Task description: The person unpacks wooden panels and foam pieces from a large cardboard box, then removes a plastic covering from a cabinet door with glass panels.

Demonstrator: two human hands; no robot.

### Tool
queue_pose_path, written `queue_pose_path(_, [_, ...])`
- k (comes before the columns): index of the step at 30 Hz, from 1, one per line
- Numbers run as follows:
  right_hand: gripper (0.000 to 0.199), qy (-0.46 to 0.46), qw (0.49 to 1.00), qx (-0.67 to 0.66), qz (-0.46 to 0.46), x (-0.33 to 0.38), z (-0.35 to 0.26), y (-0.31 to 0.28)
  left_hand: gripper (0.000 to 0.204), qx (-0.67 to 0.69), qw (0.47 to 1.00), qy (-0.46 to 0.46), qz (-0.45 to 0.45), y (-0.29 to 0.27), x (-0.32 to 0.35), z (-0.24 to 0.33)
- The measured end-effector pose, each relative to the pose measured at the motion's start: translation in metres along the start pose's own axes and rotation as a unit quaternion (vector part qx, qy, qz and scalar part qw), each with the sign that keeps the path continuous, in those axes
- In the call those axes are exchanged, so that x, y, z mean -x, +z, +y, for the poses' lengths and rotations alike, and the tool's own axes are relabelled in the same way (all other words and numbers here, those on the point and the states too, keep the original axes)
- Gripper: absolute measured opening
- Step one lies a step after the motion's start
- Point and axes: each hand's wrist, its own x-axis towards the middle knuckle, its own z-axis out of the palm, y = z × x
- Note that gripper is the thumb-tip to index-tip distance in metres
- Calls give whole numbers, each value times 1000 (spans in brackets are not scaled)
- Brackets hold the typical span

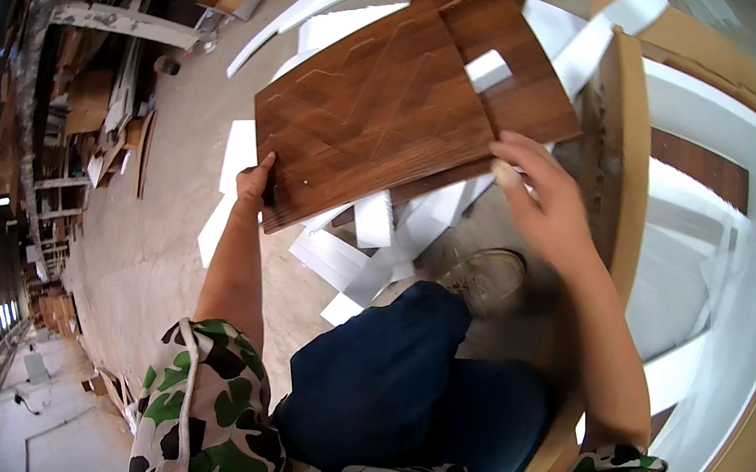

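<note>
Apparently for balance, you are holding the brown panel (371, 100) above white strips (330, 255), left hand (253, 183) clasping its left end, right hand (548, 205) curling at the right corner, its grip hard to tell.

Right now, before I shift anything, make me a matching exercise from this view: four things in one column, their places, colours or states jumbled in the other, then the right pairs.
Column one:
1. Left hand
2. Brown panel
3. Cardboard box
4. Trousers

Column two:
A. Dark blue, low in the middle of the view
B. On the right side of the view, open, with white inside
C. At the left end of a held piece, thumb on top
D. Wood-patterned, with zigzag lines on its face

Right pairs: 1-C, 2-D, 3-B, 4-A.
</note>
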Motion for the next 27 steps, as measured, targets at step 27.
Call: queue_pose_path(27, [49, 639, 471, 131, 594, 734, 151, -1, 64, -684, 284, 387, -549, 367, 621, -20])
